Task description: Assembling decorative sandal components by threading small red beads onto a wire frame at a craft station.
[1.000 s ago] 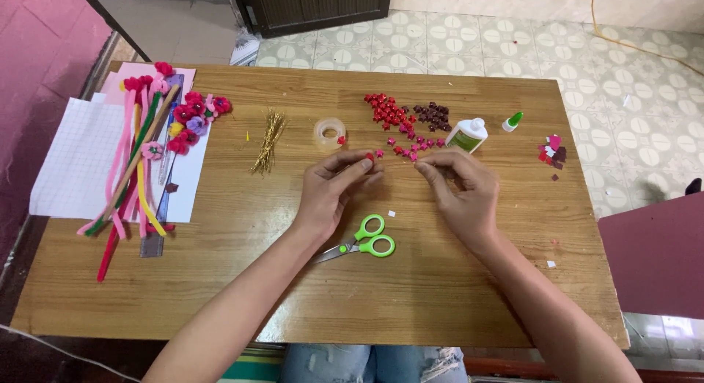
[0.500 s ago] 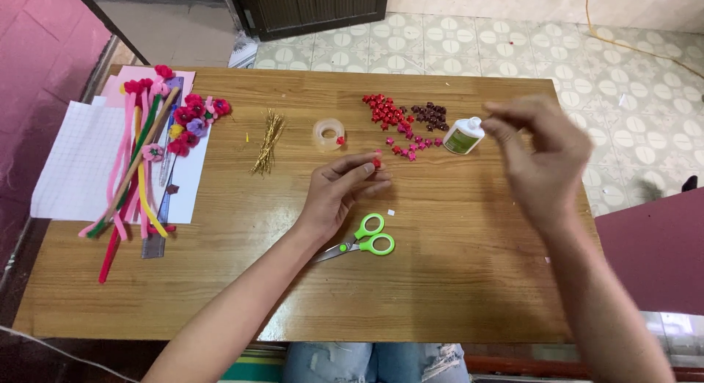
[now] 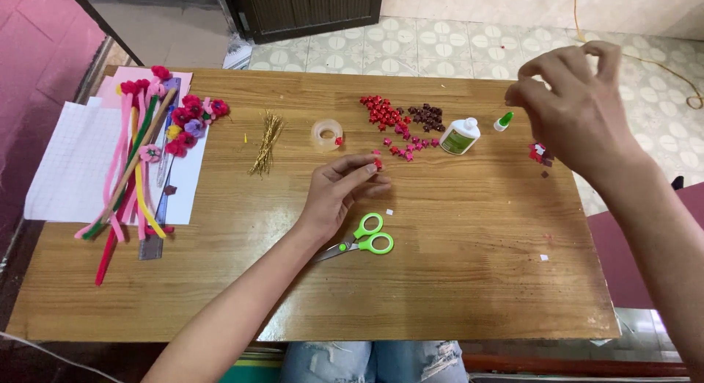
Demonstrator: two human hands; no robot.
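My left hand [image 3: 339, 194] rests on the wooden table [image 3: 469, 295] and pinches a small red star-shaped piece [image 3: 378, 164] between thumb and fingertips. My right hand [image 3: 579, 108] is raised above the table's right side with its fingertips pinched together; whether anything tiny is in them is not visible. Under and left of it are a small green cap [image 3: 503, 121] and a white glue bottle [image 3: 460, 136] lying on its side. Loose red pieces [image 3: 381, 111] and dark brown pieces [image 3: 427, 117] lie in piles beyond my left hand.
Green-handled scissors [image 3: 369, 240] lie just right of my left wrist. A clear tape roll [image 3: 327, 133] and a bundle of gold wires [image 3: 265, 142] sit mid-table. Pipe cleaners and small flowers [image 3: 136, 159] lie on paper sheets [image 3: 70, 163] at the left. Red bits [image 3: 539, 152] lie near the right edge.
My right hand left the spot beside my left hand, lifted and swung out to the right past the glue bottle. My left hand stayed put, still pinching the red piece.
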